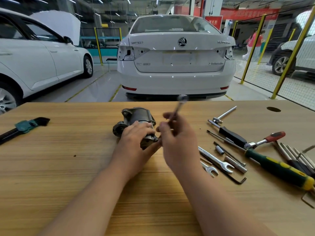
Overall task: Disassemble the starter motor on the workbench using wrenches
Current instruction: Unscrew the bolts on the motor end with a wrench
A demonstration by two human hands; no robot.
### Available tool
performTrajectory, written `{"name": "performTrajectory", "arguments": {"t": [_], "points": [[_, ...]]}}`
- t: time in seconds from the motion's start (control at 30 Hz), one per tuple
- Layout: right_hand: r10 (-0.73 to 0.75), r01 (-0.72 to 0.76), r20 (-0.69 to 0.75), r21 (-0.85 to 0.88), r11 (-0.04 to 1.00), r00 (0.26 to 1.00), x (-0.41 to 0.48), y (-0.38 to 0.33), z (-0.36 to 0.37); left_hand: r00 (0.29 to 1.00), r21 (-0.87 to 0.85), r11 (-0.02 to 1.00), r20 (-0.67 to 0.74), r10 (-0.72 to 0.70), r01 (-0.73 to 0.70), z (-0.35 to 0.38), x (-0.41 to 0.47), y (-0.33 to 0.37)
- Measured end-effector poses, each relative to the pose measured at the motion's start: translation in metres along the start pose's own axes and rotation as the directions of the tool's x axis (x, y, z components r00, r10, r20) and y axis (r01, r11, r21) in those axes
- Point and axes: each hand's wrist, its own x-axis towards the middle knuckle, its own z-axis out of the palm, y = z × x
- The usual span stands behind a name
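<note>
The grey metal starter motor [136, 116] lies on the wooden workbench [68, 159], near its far middle. My left hand [134, 135] rests over the motor's near end, fingers curled around its body. Just to the right, my right hand [177, 138] grips a slim silver wrench [179, 106], which is blurred by motion and points up and away from me. Its lower end is hidden behind my fingers, close to the motor's near end.
Loose tools lie at the right: two open-end wrenches [216, 160], a red-handled ratchet [267, 140], a green-and-yellow screwdriver [279, 169], a black-handled screwdriver, a T-bar [223, 114], sockets and an L-shaped hex key [238, 180]. A hex key set [25, 126] sits far left. Cars stand beyond the bench.
</note>
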Motion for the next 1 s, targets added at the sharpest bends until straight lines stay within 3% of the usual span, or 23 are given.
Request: {"name": "performTrajectory", "arguments": {"t": [0.07,0.17,0.23,0.3,0.37,0.47,0.6,0.7,0.77,0.83,0.9,1.0], "points": [[-0.265,0.313,0.197,-0.271,0.910,0.944,-0.008,-0.004,0.009,0.998,0.064,0.996,-0.012,0.069,-0.068,-0.001,-0.001,-0.001],[-0.395,0.561,0.405,-0.504,0.656,0.825,-0.012,-0.009,0.018,0.985,0.289,0.942,0.024,0.172,-0.171,-0.005,-0.003,0.011],[-0.447,0.598,0.404,-0.443,0.669,0.799,-0.010,-0.013,0.015,0.973,0.460,0.859,0.064,0.223,-0.227,-0.005,-0.002,0.011],[-0.514,0.590,0.290,-0.367,0.719,0.807,-0.007,-0.014,0.009,0.986,0.506,0.847,0.104,0.131,-0.165,-0.012,0.001,0.015],[-0.479,0.540,0.252,-0.351,0.765,0.841,-0.006,-0.013,0.003,0.979,0.453,0.869,0.116,0.165,-0.200,-0.014,-0.003,0.019],[-0.324,0.532,0.472,-0.419,0.736,0.820,-0.009,-0.011,-0.001,0.964,0.455,0.858,0.217,0.154,-0.239,-0.012,0.000,0.020],[-0.327,0.556,0.467,-0.527,0.643,0.821,-0.011,-0.015,0.002,0.972,0.207,0.969,0.166,-0.168,0.132,-0.004,-0.001,0.011],[-0.364,0.606,0.493,-0.544,0.581,0.791,-0.012,-0.013,0.004,0.969,0.225,0.950,0.069,-0.237,0.216,0.000,-0.004,0.004],[-0.412,0.626,0.481,-0.479,0.616,0.774,-0.013,-0.014,0.004,0.990,0.189,0.973,0.024,-0.138,0.131,-0.001,-0.004,0.006],[-0.427,0.528,0.328,-0.344,0.777,0.843,-0.014,-0.017,0.004,0.999,0.141,0.990,0.033,-0.008,0.003,-0.001,-0.002,0.011],[-0.279,0.290,0.113,-0.102,0.952,0.954,-0.010,-0.017,0.005,0.999,0.041,0.999,0.039,-0.034,0.032,-0.003,0.000,0.010],[0.102,-0.095,-0.020,0.237,0.967,0.995,0.002,-0.010,-0.003,0.994,0.031,0.995,0.047,-0.098,0.097,-0.001,-0.002,0.001]]}}
